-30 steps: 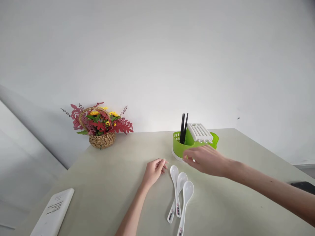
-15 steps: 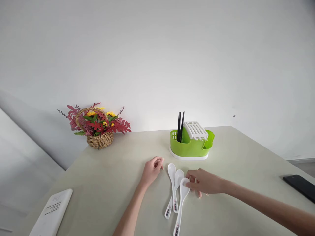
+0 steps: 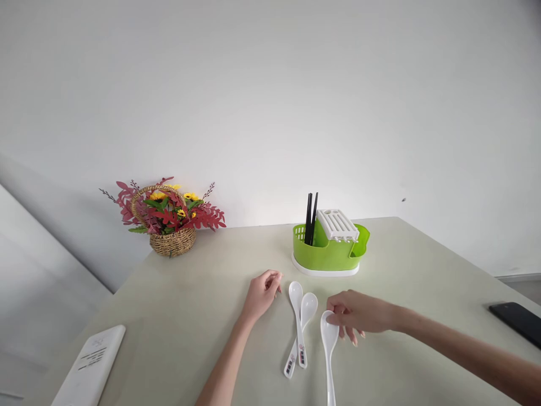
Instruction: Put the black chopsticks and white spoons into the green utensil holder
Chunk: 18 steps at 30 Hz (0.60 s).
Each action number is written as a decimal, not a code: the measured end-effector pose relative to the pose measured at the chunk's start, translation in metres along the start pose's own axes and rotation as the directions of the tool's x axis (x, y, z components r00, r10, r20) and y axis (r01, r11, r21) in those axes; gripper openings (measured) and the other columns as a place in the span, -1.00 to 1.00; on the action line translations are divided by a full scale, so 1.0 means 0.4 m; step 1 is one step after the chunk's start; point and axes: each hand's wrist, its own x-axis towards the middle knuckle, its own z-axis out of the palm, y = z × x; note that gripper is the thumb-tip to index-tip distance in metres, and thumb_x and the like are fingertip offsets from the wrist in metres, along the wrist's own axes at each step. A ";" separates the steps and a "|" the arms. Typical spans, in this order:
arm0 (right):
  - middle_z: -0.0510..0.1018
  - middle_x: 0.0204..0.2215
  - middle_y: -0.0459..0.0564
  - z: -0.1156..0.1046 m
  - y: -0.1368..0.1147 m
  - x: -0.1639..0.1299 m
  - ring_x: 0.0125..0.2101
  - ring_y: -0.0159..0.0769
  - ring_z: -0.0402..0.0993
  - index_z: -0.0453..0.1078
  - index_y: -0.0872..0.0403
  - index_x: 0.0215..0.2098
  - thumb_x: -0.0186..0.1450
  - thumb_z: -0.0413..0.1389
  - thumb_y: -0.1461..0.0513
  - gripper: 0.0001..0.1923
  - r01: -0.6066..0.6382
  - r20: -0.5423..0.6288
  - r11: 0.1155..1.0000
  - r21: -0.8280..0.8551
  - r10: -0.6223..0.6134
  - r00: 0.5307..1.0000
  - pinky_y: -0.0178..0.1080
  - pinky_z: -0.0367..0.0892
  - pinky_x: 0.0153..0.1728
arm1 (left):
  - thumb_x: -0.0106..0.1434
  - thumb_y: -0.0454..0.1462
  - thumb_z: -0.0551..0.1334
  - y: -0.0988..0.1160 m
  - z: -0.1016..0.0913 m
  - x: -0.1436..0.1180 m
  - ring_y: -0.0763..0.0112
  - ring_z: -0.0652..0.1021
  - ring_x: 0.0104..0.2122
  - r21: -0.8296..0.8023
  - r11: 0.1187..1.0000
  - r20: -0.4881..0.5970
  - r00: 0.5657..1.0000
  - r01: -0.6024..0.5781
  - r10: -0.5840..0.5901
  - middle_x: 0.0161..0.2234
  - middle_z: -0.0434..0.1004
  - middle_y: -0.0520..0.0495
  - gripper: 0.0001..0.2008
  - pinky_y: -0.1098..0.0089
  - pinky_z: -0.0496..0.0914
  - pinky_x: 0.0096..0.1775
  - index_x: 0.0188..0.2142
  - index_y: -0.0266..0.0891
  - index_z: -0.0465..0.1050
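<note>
My right hand (image 3: 359,313) pinches the rim of a large white spoon (image 3: 329,338) by its bowl, thumb inside it. The spoon's handle points toward me and runs out of the bottom of the view. To its left, two smaller white spoons lie crossed on the table: one spoon (image 3: 295,291) on top, the other spoon (image 3: 310,304) partly under it. Their handles bear dark printed marks. Just left of these, my left hand (image 3: 262,294) rests with its fingers curled in, and nothing shows in it.
Beyond my hands stands a green utensil caddy (image 3: 313,257) with a white slotted top (image 3: 337,224) and black chopsticks (image 3: 311,220) upright in its left part. A flower basket (image 3: 173,242) sits back left, a white device (image 3: 91,363) front left, a black phone (image 3: 518,321) at right.
My right hand has drawn the large spoon rightward, away from the two crossed spoons, and its handle has swung right. My left hand has stayed where it was.
</note>
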 end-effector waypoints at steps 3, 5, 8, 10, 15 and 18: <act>0.67 -0.36 -0.01 -0.064 -0.060 -0.056 -0.51 -0.34 0.59 0.33 0.04 -0.33 0.37 0.06 -0.08 -0.63 0.073 -0.134 0.995 -0.065 -0.081 0.988 -0.34 0.32 -0.56 | 0.39 0.07 0.13 -0.003 0.001 0.000 0.41 0.44 -0.53 -0.010 1.000 0.006 1.000 0.001 -0.001 -0.48 0.51 0.02 -0.59 0.44 0.30 -0.44 -0.19 -0.20 0.52; 0.67 -0.33 0.01 -0.116 -0.113 -0.101 -0.45 -0.32 0.60 0.36 0.04 -0.29 0.40 0.01 -0.11 -0.59 0.114 -0.312 0.984 -0.139 -0.153 0.938 -0.33 0.34 -0.52 | 0.39 0.07 0.14 -0.004 0.002 0.001 0.42 0.44 -0.53 -0.013 1.000 0.007 1.000 -0.013 0.013 -0.48 0.50 0.02 -0.59 0.44 0.30 -0.45 -0.19 -0.21 0.52; 0.65 -0.45 -0.07 -0.187 -0.190 -0.159 -0.54 -0.34 0.53 0.43 0.00 -0.26 0.43 -0.04 -0.12 -0.57 0.071 -0.640 0.949 -0.307 -0.261 0.723 -0.31 0.28 -0.54 | 0.39 0.07 0.14 -0.006 0.003 0.003 0.43 0.44 -0.54 -0.010 1.000 0.002 1.000 -0.023 0.023 -0.49 0.51 0.02 -0.59 0.45 0.30 -0.45 -0.21 -0.21 0.52; 0.64 -0.48 -0.11 -0.220 -0.222 -0.179 -0.56 -0.34 0.51 0.45 -0.03 -0.23 0.44 -0.02 -0.08 -0.63 -0.018 -0.793 0.920 -0.391 -0.327 0.513 -0.31 0.26 -0.53 | 0.39 0.07 0.14 -0.007 0.002 0.003 0.43 0.44 -0.54 -0.004 1.000 0.001 1.000 -0.023 0.023 -0.49 0.51 0.02 -0.59 0.45 0.30 -0.45 -0.21 -0.21 0.52; 0.70 -0.34 -0.11 -0.240 -0.217 -0.136 -0.53 -0.34 0.52 0.47 -0.03 -0.12 0.46 0.01 0.07 -0.76 -0.319 -0.778 0.712 -0.626 -0.595 0.200 -0.31 0.15 -0.51 | 0.39 0.07 0.14 -0.008 0.001 0.001 0.43 0.44 -0.54 -0.001 1.000 -0.002 1.000 -0.026 0.026 -0.48 0.51 0.02 -0.60 0.45 0.30 -0.45 -0.23 -0.20 0.51; 0.70 -0.35 -0.08 -0.223 -0.185 -0.081 -0.55 -0.36 0.50 0.51 0.02 -0.13 0.49 -0.02 0.14 -0.73 -0.432 -0.642 0.516 -0.739 -0.734 0.221 -0.31 0.02 -0.56 | 0.39 0.07 0.14 -0.007 0.001 -0.001 0.43 0.43 -0.54 0.000 1.000 -0.004 1.000 -0.024 0.024 -0.49 0.51 0.03 -0.60 0.45 0.30 -0.44 -0.24 -0.20 0.51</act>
